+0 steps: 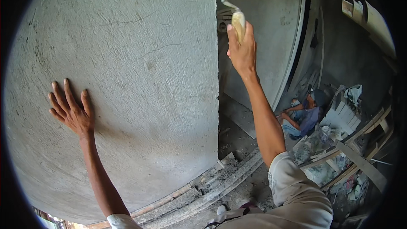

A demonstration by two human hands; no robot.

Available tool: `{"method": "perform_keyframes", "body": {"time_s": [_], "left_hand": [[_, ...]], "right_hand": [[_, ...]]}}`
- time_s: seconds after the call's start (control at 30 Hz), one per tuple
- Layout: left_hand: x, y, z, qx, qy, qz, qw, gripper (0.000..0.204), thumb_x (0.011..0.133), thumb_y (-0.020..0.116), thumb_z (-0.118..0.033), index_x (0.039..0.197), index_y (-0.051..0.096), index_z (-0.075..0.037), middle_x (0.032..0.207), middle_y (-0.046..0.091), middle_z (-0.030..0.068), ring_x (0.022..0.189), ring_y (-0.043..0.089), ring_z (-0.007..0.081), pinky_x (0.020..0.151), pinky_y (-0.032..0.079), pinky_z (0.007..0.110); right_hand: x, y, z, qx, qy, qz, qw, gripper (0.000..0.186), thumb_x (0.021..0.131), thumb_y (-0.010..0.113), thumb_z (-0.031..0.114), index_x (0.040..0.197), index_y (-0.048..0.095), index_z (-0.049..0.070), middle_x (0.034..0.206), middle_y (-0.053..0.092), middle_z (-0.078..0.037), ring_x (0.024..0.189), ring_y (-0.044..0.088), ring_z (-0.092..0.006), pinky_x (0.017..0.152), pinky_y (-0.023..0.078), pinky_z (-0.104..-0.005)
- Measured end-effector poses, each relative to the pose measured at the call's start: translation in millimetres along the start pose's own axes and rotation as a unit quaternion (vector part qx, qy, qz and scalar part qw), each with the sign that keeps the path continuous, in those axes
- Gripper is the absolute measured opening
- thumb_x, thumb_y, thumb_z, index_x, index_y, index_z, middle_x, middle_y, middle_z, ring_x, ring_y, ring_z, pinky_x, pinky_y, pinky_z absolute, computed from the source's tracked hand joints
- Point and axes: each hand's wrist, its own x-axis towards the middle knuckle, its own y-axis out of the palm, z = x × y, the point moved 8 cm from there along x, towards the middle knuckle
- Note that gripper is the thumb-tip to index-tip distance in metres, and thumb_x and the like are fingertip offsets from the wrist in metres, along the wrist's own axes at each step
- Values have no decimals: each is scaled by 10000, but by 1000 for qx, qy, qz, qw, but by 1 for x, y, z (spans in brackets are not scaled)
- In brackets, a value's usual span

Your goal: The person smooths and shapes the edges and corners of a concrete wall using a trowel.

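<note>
A grey plastered wall (144,72) with thin cracks fills the left and middle of the head view. Against it rests my left hand (75,112), palm to the surface and fingers spread. My right hand (243,50) is raised past the wall's vertical edge, its fingers wrapped round the pale handle of a trowel (238,21). The trowel's metal blade points up and runs out of the top of the view. Between the trowel and the wall's edge there is a small gap in the picture.
Rough planks (229,178) lie along the wall's foot. Beyond the edge is a recess with a smooth grey panel (263,29). At the right a person (307,114) in a cap sits low, near wooden boards (360,161) and heaped plastic bags (318,171).
</note>
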Motion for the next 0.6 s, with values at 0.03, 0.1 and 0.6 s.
{"method": "perform_keyframes", "body": {"time_s": [0.03,0.1,0.6], "left_hand": [[1,1,-2,0,-2,1,1000,636,997,418,-613,1550,372,-302,1659,228,15,1539,127,285,1223,-1,524],[3,-2,1,-7,-12,-6,1000,631,998,410,-614,1551,369,-310,1660,225,10,1540,127,278,1224,2,520],[4,-4,-6,-3,2,-8,1000,649,1000,399,-617,1566,331,-306,1661,222,10,1537,130,287,1215,27,549]], "right_hand": [[5,-3,3,18,-5,-28,999,416,982,616,335,1210,516,2,934,676,-222,838,694,-376,757,527,-477],[7,5,-3,9,56,36,998,430,983,615,335,1223,511,-6,919,671,-215,819,690,-372,750,528,-476],[-1,6,-22,5,42,89,995,428,986,606,378,1152,541,-11,690,558,-50,470,545,-111,421,459,-277]]}}
